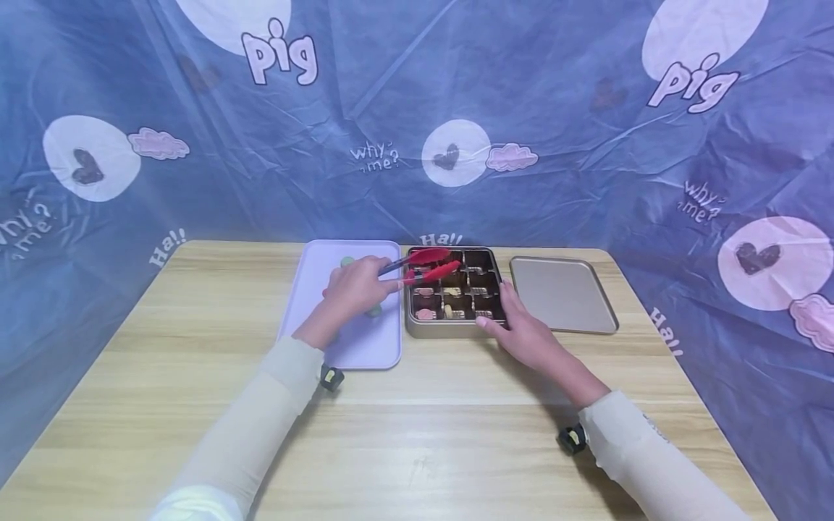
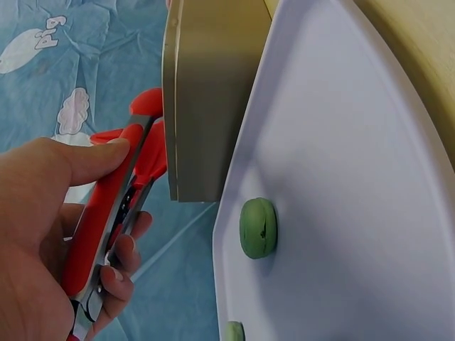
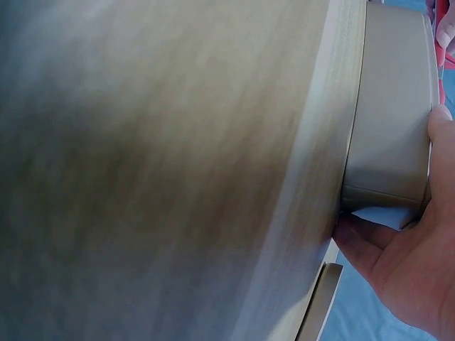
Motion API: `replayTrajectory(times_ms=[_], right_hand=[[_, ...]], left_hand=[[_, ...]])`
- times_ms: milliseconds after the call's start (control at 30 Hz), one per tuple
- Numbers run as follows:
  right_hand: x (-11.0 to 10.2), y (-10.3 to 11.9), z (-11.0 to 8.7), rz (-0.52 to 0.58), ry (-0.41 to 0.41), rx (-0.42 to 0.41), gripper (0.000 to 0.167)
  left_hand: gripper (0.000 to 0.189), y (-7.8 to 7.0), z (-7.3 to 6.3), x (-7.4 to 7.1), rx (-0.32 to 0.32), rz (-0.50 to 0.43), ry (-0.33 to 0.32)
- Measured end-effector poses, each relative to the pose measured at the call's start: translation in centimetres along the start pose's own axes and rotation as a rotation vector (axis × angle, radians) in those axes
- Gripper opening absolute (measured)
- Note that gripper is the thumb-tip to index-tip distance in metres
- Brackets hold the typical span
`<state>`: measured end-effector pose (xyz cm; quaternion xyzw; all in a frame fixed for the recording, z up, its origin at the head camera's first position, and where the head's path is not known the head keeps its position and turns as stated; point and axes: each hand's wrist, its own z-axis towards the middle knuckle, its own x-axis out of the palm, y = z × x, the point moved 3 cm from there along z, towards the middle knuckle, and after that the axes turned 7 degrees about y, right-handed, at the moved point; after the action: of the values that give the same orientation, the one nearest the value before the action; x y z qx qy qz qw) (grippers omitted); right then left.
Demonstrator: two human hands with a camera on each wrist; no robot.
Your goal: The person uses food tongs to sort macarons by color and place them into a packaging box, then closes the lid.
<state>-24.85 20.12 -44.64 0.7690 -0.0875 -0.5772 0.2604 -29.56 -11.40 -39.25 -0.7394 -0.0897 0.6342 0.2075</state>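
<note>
My left hand [image 1: 357,286] grips red-handled tongs [image 2: 106,206], thumb on one arm and fingers around the other. The red tong heads [image 1: 441,272] reach over the back left of a divided metal tin [image 1: 443,330]; whether anything lies between them I cannot tell. Pink macarons [image 1: 426,315] sit in the tin's left column, yellow ones [image 1: 448,311] in the middle column. My right hand [image 1: 528,336] holds the tin's front right corner, thumb on the rim, fingers along the side. Beneath my left hand, green macarons [image 2: 257,227] lie on a lilac tray [image 1: 365,354], partly hidden in the head view.
To the right of the tin lies a flat metal lid [image 1: 563,293]. Tray, tin and lid stand in a row along the far side of the wooden table [image 1: 417,441]. A blue printed cloth [image 1: 365,94] hangs behind and at both sides.
</note>
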Motion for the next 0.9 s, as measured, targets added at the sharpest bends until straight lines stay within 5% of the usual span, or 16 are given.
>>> replayTrajectory(times_ms=[500, 900], right_hand=[[0.0, -0.1, 0.1, -0.004, 0.001, -0.006, 0.098], [0.0, 0.0, 0.0, -0.009, 0.001, -0.006, 0.098]], left_hand=[[0.054, 2.3, -2.0, -1.2, -0.008, -0.049, -0.011], [0.065, 4.3, -5.3, -1.6, -0.015, -0.051, -0.044]])
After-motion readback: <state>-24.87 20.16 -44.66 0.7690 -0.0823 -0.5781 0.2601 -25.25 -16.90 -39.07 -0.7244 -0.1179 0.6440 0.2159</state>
